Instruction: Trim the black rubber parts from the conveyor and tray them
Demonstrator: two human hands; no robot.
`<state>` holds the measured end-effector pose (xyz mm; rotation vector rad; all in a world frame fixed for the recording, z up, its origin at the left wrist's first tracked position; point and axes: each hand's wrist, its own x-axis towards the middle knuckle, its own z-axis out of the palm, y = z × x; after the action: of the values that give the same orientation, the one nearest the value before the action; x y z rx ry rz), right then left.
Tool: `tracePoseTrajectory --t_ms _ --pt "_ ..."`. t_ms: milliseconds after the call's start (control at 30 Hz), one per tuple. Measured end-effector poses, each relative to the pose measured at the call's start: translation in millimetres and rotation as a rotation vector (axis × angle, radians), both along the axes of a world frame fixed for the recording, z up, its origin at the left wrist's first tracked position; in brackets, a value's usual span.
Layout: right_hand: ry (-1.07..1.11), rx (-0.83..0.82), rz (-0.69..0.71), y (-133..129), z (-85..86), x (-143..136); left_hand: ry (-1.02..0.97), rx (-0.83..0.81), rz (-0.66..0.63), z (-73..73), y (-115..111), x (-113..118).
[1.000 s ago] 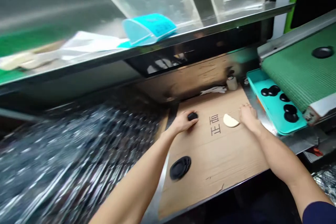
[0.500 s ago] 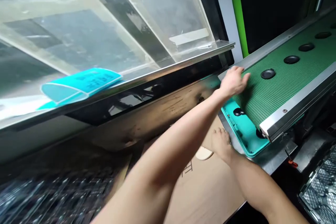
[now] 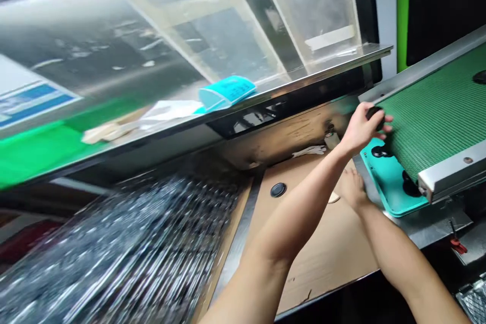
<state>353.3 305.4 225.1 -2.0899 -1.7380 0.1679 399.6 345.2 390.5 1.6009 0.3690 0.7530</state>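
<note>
My left hand [image 3: 369, 124] grips a black disc [image 3: 375, 117] by the belt [image 3: 436, 116]. My right hand [image 3: 352, 188] lies flat on the cardboard [image 3: 334, 253].

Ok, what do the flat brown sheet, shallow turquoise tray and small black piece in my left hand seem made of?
Flat brown sheet: likely matte cardboard, by its papery surface.
Shallow turquoise tray: probably smooth plastic, from even colour and rounded corner.
Small black piece in your left hand: dark, finish unclear, perhaps plastic or rubber.
</note>
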Motion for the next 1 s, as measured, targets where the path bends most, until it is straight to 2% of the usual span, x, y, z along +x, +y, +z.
tracePoseTrajectory --t_ms 100,167,233,300,367,433,567,700,867,1000 --pt "0.017 -0.088 -0.121 1.6 4.0 1.9 0.001 -0.387 0.175 -44.8 11.5 -113.7" --pt "0.013 -0.112 -0.118 0.2 7.7 4.5 -0.005 -0.653 0.301 -80.3 16.7 -178.3" --pt "0.004 -0.12 -0.094 -1.1 11.8 7.2 -0.064 -0.887 0.375 -111.9 17.6 -225.4" --pt "-0.009 -0.115 -0.048 -1.0 16.2 8.3 -0.158 -1.055 0.387 -134.9 15.3 -253.3" --pt "0.028 -0.045 0.041 -0.2 20.8 5.5 -0.226 -1.147 0.348 -149.1 12.7 -264.7" --pt "0.118 0.064 0.149 -0.9 25.5 -2.7 -0.243 -1.169 0.288 -157.6 11.1 -265.1" --pt "0.212 0.174 0.263 -6.7 32.5 -30.6 -0.228 -1.067 0.21 -168.1 8.5 -254.4" --pt "0.138 0.174 0.286 -8.3 33.8 -50.4 -0.233 -0.993 0.184 -169.5 6.6 -251.1" --pt "0.063 0.205 0.241 -3.9 31.7 -51.4 -0.23 -1.007 0.126 -165.6 6.4 -252.9" --pt "-0.025 0.182 0.284 -3.0 28.6 -50.6 -0.147 -0.768 0.236 -171.2 -0.4 -247.2"
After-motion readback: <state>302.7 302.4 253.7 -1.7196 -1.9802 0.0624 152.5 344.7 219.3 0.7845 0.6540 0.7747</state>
